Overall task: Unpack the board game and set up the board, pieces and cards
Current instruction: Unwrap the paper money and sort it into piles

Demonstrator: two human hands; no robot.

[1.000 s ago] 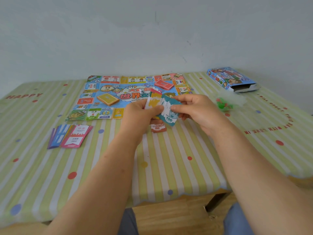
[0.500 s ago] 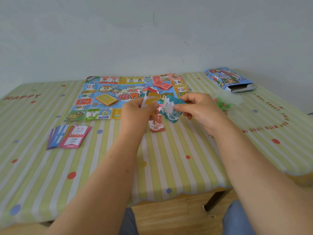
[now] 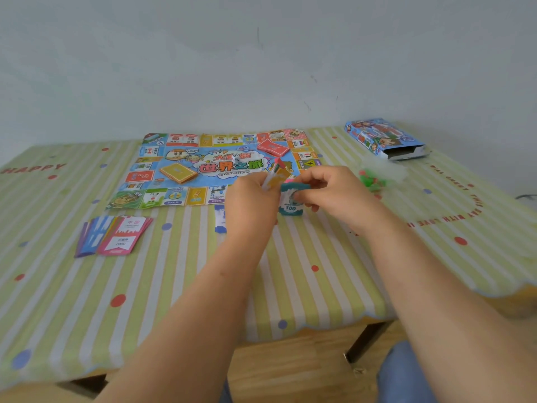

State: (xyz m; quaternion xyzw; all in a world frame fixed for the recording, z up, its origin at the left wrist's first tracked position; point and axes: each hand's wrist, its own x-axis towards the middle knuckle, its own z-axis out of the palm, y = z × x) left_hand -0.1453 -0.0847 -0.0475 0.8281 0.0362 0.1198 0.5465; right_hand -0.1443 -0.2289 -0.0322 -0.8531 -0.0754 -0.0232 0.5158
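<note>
The colourful game board [image 3: 203, 158] lies unfolded at the back of the table, with a yellow card deck [image 3: 177, 172], a red card deck [image 3: 273, 147] and a white die [image 3: 236, 158] on it. My left hand [image 3: 250, 205] grips a stack of play-money notes [image 3: 276, 174] upright. Just to its right, my right hand [image 3: 334, 190] pinches a teal 100 note [image 3: 290, 203]. A blue note [image 3: 220, 218] lies on the table beside my left hand. Fanned property cards [image 3: 116, 235] lie at the left.
The opened game box [image 3: 383, 139] lies at the back right. A clear bag with green and red pieces [image 3: 374, 180] sits right of my hands. The striped tablecloth [image 3: 174, 286] ends at the table's front edge near my knees.
My right hand has pulled the teal 100 note lower, away from the stack. The brown 50 note is now hidden behind my left hand, and a blue note shows to its left.
</note>
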